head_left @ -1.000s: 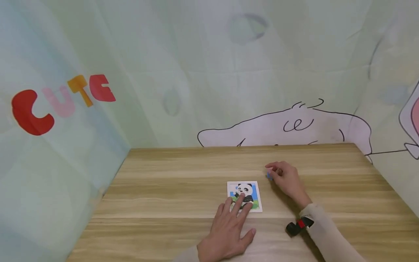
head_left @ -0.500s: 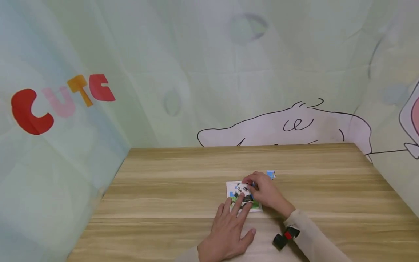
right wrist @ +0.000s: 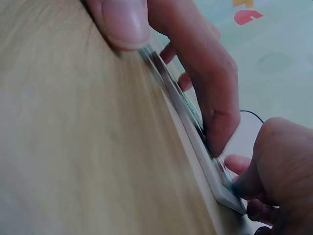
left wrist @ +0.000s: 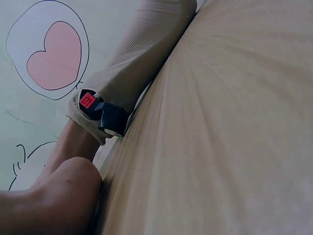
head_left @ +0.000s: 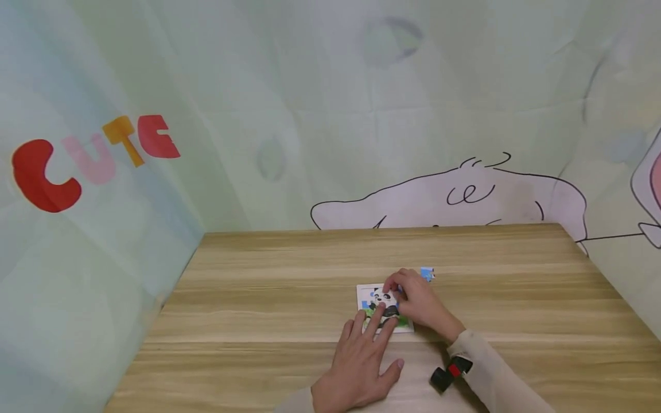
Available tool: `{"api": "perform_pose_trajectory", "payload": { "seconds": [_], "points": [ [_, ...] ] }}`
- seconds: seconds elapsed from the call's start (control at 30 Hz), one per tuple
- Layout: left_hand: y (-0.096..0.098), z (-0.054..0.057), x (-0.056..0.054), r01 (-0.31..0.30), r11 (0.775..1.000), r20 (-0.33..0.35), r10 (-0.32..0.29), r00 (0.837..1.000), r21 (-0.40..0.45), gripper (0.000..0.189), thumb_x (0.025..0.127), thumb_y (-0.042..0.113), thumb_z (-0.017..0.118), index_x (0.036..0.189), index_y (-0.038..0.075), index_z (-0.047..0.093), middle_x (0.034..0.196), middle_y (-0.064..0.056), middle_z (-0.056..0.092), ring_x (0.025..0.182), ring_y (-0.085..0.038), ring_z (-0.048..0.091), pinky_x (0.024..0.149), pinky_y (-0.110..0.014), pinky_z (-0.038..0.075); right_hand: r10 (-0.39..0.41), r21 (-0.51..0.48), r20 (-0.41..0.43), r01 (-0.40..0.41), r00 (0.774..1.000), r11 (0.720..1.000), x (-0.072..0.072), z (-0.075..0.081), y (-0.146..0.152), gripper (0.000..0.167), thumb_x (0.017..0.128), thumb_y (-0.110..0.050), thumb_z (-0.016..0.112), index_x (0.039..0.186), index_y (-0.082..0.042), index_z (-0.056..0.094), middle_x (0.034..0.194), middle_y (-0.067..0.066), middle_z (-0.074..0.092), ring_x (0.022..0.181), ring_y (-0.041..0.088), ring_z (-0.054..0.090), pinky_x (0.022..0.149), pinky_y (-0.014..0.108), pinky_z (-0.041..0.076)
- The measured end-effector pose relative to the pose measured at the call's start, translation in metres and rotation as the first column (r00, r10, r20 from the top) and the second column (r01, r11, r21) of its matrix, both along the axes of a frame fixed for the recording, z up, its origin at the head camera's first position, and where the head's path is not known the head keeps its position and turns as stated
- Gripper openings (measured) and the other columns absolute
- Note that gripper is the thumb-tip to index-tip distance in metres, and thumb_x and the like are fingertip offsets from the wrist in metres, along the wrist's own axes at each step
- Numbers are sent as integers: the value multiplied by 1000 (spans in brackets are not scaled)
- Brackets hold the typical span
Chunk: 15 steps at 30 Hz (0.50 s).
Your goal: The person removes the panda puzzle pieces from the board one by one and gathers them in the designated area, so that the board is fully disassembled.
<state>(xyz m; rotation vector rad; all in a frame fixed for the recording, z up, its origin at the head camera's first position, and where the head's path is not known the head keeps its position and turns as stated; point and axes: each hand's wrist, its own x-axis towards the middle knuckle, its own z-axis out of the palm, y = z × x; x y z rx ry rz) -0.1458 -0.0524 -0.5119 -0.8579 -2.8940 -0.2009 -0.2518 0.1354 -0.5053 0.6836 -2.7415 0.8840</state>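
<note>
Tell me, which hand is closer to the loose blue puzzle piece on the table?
The right hand: it is just beside the loose blue piece, its fingers at the panda puzzle's far right corner. The left hand is farther, fingers spread over the puzzle's near part.

I read the bench (head_left: pixel 248 310) as wood-grained and satin-smooth, the grain parallel to its far edge. Beyond that edge, the backdrop (head_left: pixel 289 103) appears to be matt, creased cloth. From my remote post, the panda puzzle (head_left: pixel 368 285) and loose piece (head_left: pixel 427 274) look paper-faced and smooth. Over the bench's right half: sleeve (left wrist: pixel 132 63), ribbed cloth; wrist camera (left wrist: pixel 113 120), black plastic.
</note>
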Motion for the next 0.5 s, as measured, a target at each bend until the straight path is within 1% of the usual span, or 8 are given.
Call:
{"api": "perform_pose_trajectory", "payload": {
  "seconds": [0.1,0.17,0.3,0.4,0.5],
  "points": [
    [0,-1,0,-6,1000,-14,5,1000,-5,68,104,62,45,162,27,41,175,-7,36,144,-33,44,107,-49,43,1,16,-17,0,1000,1000,1,0,-2,27,79,9,64,90,-15,71,87,-2,63,86,14,50,79,32,42],
    [0,-1,0,-8,1000,-18,8,1000,-11,68,104,63,44,162,27,41,175,-6,36,145,-33,43,107,-49,43,-5,24,-18,6,1000,1000,1,0,-3,31,74,10,64,92,-14,71,88,-1,62,86,14,50,79,32,42],
    [0,-1,0,-10,1000,-13,10,1000,-15,69,104,63,44,163,27,40,175,-6,35,145,-33,42,108,-49,42,-21,29,-16,22,1000,999,2,-1,-2,38,67,8,65,98,-12,70,91,-1,61,89,15,51,80,34,43],
    [0,-1,1,-10,1000,-29,10,1000,-19,69,104,63,45,163,27,40,175,-6,35,145,-33,43,107,-49,43,-28,28,-28,29,999,999,3,-2,-3,39,65,6,66,99,-12,70,92,-1,60,89,15,51,81,34,44],
    [0,-1,1,-11,1000,-38,10,999,-21,70,104,63,45,163,26,41,175,-7,36,145,-33,44,107,-48,43,-32,21,-33,33,999,999,2,-3,-2,37,66,7,66,98,-12,71,91,-1,61,88,15,51,80,34,45]
  ]
}}
